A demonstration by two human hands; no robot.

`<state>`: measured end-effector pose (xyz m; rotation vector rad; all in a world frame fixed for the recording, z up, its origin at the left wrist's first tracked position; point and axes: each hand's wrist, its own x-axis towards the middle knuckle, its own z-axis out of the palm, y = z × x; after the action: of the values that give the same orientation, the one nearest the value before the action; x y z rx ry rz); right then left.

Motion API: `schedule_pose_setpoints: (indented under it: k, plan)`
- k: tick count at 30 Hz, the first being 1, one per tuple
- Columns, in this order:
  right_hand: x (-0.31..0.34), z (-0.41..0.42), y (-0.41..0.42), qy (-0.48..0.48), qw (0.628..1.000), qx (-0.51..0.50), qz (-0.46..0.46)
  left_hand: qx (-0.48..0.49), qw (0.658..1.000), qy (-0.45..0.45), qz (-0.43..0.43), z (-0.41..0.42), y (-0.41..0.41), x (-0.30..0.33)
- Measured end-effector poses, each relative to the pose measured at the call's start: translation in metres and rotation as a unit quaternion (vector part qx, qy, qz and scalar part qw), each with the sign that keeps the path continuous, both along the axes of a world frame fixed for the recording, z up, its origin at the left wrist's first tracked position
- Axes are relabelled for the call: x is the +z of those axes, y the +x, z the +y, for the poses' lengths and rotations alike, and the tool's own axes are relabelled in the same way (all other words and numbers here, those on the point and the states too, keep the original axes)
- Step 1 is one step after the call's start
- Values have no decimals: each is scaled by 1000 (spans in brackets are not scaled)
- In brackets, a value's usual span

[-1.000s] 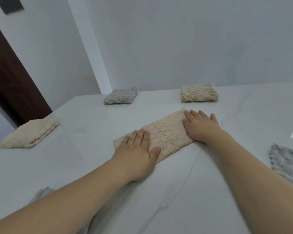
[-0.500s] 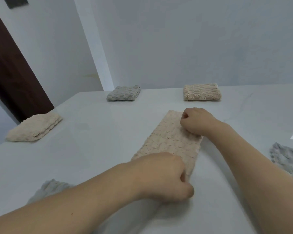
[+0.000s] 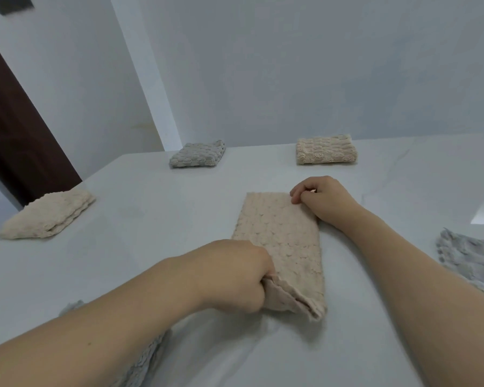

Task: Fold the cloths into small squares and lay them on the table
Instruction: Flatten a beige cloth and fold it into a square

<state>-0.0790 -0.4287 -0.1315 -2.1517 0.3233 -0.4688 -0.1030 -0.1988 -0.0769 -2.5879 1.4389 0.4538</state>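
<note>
A white, faintly veined table [image 3: 151,219] carries a long beige cloth [image 3: 280,241] near its middle. A folded grey cloth [image 3: 197,154] and a folded tan cloth [image 3: 326,150] sit along the far edge, a folded cream cloth [image 3: 48,213] by the left edge. Loose grey cloths lie at the right edge [image 3: 472,258] and the near edge [image 3: 143,364].
</note>
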Motion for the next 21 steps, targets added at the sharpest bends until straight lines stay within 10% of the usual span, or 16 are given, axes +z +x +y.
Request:
schedule_pose_setpoints:
  k: [9,21]
  plan:
    - [5,-3,-2,272,962,12,-38,159,937,-272,152,-21,75,27]
    - [-6,-8,11,12,998,-56,8,203,876,-437,4,-51,128,-64]
